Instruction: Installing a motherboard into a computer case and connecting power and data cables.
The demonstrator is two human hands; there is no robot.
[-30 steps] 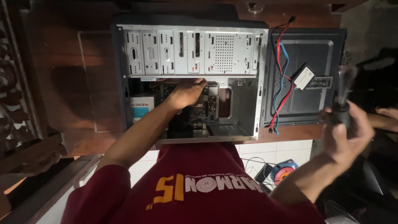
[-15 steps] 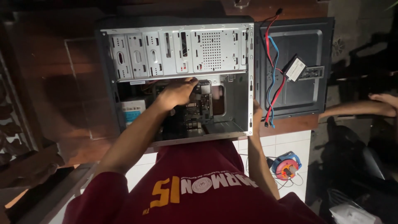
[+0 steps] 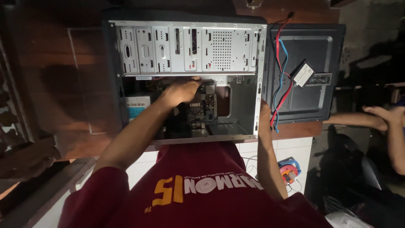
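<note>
An open desktop computer case [image 3: 185, 46] lies on its side on a wooden table, its green motherboard [image 3: 201, 110] exposed. My left hand [image 3: 180, 90] reaches deep into the case, with its fingers bent on the board just under the metal drive bays. Whether it holds anything is hidden. My right forearm runs up to the case's right edge, where my right hand [image 3: 263, 110] is mostly hidden behind the metal wall. Red, blue and black cables [image 3: 280, 80] hang beside that edge.
The black side panel [image 3: 308, 101] lies right of the case with a small drive [image 3: 303, 75] on it. Another person's hands [image 3: 382, 115] rest at the far right. A red and blue tool [image 3: 288, 169] lies on the white tiled floor below.
My right hand was raised out to the right around a dark object; it has come down to the case's right edge. My left hand stays inside the case.
</note>
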